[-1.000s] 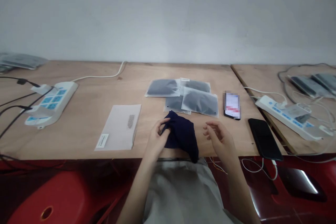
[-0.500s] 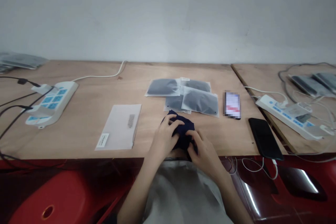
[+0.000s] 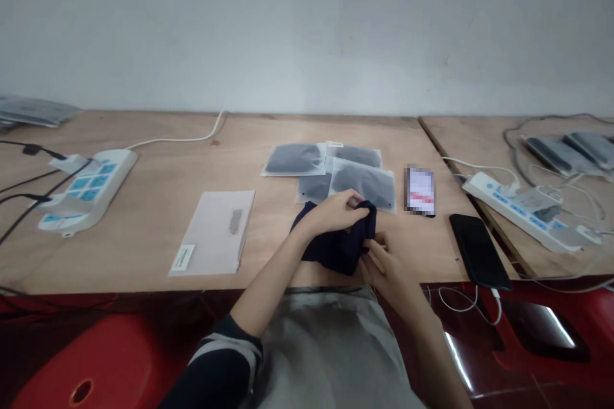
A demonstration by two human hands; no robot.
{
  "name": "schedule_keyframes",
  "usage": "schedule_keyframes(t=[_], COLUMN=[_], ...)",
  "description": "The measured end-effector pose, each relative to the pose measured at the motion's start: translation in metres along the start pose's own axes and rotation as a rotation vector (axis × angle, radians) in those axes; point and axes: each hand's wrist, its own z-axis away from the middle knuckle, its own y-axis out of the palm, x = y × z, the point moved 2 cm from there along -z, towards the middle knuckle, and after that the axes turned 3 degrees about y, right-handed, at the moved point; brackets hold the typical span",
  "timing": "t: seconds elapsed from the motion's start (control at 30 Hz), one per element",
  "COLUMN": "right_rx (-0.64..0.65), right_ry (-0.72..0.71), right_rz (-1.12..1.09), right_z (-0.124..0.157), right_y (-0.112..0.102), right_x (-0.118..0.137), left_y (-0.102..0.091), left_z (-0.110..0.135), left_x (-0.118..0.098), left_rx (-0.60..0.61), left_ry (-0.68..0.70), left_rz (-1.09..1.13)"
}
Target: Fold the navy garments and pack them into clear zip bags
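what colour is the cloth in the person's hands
The cloth is dark navy blue, shown in the head view.

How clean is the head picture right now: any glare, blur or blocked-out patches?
In the head view, pixel blocks cover most of the lit phone; glare streaks the floor at lower right; the far-left packets look soft; the navy cloth reads too dark for clear folds.

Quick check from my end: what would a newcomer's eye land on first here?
Probably the dark blue cloth at the table's near edge, with the left hand and right hand gripping its right side. Next, the overlapping frosted packets just beyond it, and the lit phone to their right. The bright red stool also stands out at lower left, below the tabletop.
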Motion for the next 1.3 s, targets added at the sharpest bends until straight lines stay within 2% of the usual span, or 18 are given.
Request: schedule_keyframes(t=[0.07, 0.2, 0.33, 0.43, 0.57, 0.7, 0.77, 0.83, 0.97, 1.03, 1.1, 1.17, 1.23, 1.3], right_rx=[-0.021, -0.063, -0.108, -0.122, -0.106, -0.060, -0.002, 0.017, -0.080, -0.099, -0.093, -0.079, -0.082, -0.092], right_ry=[0.034, 0.085, 0.071, 0.038, 0.034, 0.031, 0.019, 0.023, 0.057, 0.061, 0.037, 0.000, 0.001, 0.068], right_rz=[-0.068, -0.163, -0.174, -0.197, -0.210, -0.262, -0.322, -0.371, -0.359, -0.318, -0.281, -0.256, -0.233, -0.204], right_z=[-0.003, -0.006, -0.007, -0.008, -0.007, -0.006, -0.007, -0.008, -0.008, -0.008, -0.008, -0.008, -0.008, -0.009], right_y=[-0.007, -0.015, -0.010, -0.001, 0.009, 0.010, 0.008, 0.006, 0.005, 0.008, 0.013, 0.018, 0.023, 0.027], right_x=[-0.004, -0.003, 0.003, 0.008, 0.010, 0.014, 0.017, 0.021, 0.021, 0.019, 0.016, 0.014, 0.013, 0.013], left_y=[0.001, -0.003, -0.001, 0.007, 0.019, 0.028, 0.031, 0.033, 0.032, 0.029, 0.025, 0.019, 0.014, 0.010], left_z=[0.004, 0.030, 0.061, 0.076, 0.084, 0.087, 0.088, 0.089, 0.092, 0.096, 0.100, 0.106, 0.113, 0.120], left_x=[-0.005, -0.015, -0.017, -0.008, 0.010, 0.022, 0.026, 0.031, 0.048, 0.060, 0.070, 0.077, 0.078, 0.075], left_rx=[-0.039, -0.137, -0.054, -0.037, -0.147, -0.199, -0.270, -0.394, -0.714, -0.827, -0.859, -0.839, -0.838, -0.878], left_ry=[-0.016, 0.019, 0.058, 0.096, 0.057, 0.030, 0.039, 0.046, 0.051, 0.043, 0.021, -0.024, -0.079, -0.115], left_rz=[0.059, 0.011, -0.063, -0.070, -0.064, -0.045, -0.018, 0.041, 0.241, 0.297, 0.290, 0.214, 0.040, -0.186])
